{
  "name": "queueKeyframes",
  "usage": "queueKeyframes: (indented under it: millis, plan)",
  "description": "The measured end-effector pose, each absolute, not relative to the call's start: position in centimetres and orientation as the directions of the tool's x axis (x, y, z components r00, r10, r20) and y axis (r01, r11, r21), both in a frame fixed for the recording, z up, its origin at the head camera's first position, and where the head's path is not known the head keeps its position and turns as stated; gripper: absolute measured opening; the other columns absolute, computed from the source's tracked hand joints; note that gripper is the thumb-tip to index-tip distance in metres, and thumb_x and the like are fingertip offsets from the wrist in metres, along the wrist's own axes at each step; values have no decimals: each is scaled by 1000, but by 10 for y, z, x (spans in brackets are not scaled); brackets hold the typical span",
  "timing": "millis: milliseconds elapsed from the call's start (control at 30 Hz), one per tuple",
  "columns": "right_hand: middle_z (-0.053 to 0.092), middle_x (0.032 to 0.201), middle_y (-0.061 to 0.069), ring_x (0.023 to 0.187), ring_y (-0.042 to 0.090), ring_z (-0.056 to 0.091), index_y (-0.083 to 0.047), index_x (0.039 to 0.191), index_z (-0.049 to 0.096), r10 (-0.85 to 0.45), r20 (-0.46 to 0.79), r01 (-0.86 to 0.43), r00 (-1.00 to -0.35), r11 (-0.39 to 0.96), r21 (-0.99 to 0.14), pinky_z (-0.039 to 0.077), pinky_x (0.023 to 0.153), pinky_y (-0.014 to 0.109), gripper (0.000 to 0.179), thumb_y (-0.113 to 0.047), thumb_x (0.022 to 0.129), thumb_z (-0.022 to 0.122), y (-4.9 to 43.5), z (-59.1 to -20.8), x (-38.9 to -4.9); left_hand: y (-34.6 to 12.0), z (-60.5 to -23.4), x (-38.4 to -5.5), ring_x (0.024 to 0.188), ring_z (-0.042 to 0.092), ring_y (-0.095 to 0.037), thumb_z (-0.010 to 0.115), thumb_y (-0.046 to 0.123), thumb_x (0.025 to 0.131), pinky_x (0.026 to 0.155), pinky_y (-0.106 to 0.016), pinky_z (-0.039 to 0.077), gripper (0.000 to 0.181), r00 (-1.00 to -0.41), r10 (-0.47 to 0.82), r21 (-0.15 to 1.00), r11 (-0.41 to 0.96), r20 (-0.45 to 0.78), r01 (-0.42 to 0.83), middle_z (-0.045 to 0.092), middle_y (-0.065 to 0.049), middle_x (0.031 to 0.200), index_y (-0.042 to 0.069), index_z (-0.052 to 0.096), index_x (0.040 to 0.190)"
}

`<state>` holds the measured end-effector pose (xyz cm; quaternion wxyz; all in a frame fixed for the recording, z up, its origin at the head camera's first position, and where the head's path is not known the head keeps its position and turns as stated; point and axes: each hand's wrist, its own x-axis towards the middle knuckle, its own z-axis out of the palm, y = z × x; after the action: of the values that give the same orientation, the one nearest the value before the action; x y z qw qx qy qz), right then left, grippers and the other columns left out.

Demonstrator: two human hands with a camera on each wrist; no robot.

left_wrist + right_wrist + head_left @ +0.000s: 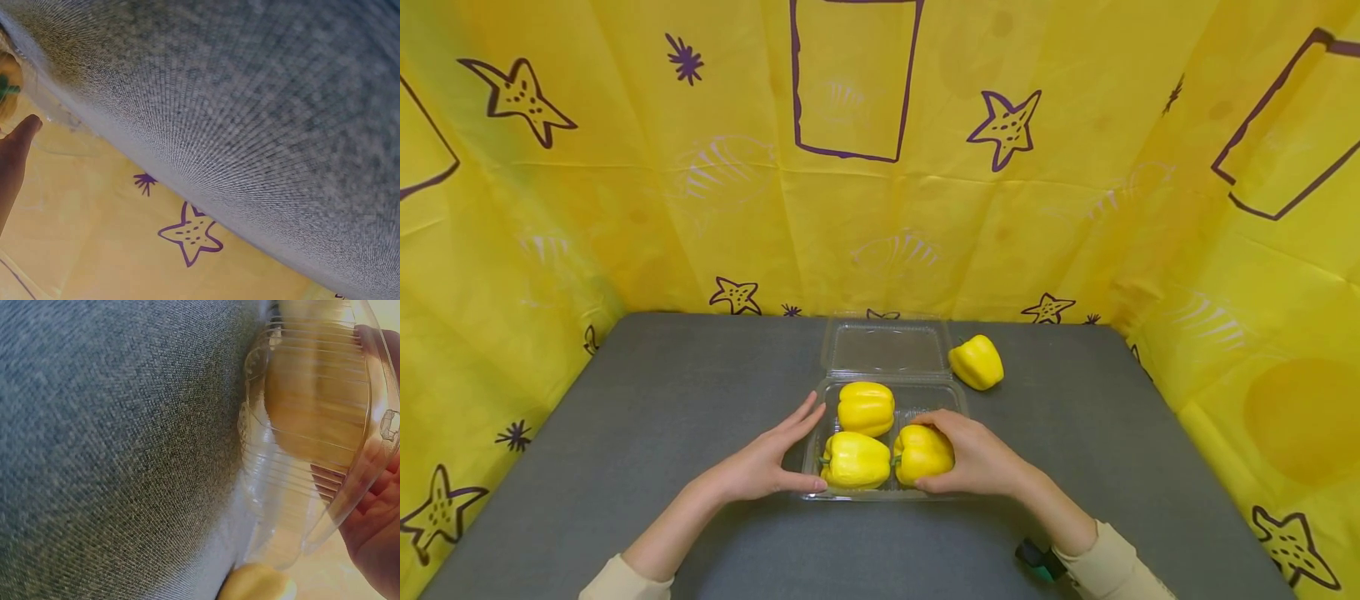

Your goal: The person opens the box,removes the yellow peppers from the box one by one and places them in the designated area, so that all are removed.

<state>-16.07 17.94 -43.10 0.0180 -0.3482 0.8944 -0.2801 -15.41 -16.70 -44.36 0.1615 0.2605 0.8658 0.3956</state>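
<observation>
A clear plastic clamshell container (810,467) lies unfolded on the table, its lid (891,348) laid back behind the base. Two yellow bell peppers, a rear one (867,408) and a front one (857,460), sit in the left half of the base. My right hand (988,462) grips another yellow bell pepper (923,455) inside the base at front right. Through the container's clear wall, the right wrist view shows this pepper (315,394) blurred. At the left rim, my left hand (763,462) rests with fingers extended, its thumb beside the front pepper.
One more yellow bell pepper (977,362) lies on the grey table (737,358) to the right of the lid. Yellow patterned cloth (880,208) encloses the table at the back and sides. A dark strap (1040,560) shows by the right sleeve.
</observation>
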Motion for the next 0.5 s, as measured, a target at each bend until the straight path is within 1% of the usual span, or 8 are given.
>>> queueKeyframes:
  millis: [233, 367, 500]
  plan:
    - [59, 123, -10, 105, 7, 56, -17, 131, 56, -611, 211, -617, -763, 592, -518, 50, 89, 32, 73, -48, 70, 84, 179, -432, -160, -167, -443, -154, 146, 12, -36, 78, 47, 79, 109, -62, 24, 105, -808, 585, 773, 545, -74, 324, -2, -5, 164, 11, 18, 157]
    - [58, 123, -12, 103, 6, 56, -19, 130, 56, -580, 247, -605, -777, 577, -549, 50, 87, 31, 73, -48, 70, 85, 179, -430, -160, -167, -443, -154, 146, 12, -37, 78, 46, 79, 109, -62, 24, 104, -807, 587, 775, 542, -72, 325, -2, -5, 164, 11, 18, 157]
    - [58, 121, -11, 101, 7, 56, -19, 130, 55, -528, 285, -581, -800, 562, -588, 51, 84, 31, 73, -46, 70, 86, 179, -429, -159, -167, -443, -154, 146, 12, -37, 78, 46, 79, 109, -62, 24, 104, -808, 585, 772, 545, -70, 327, -1, -6, 164, 11, 18, 157]
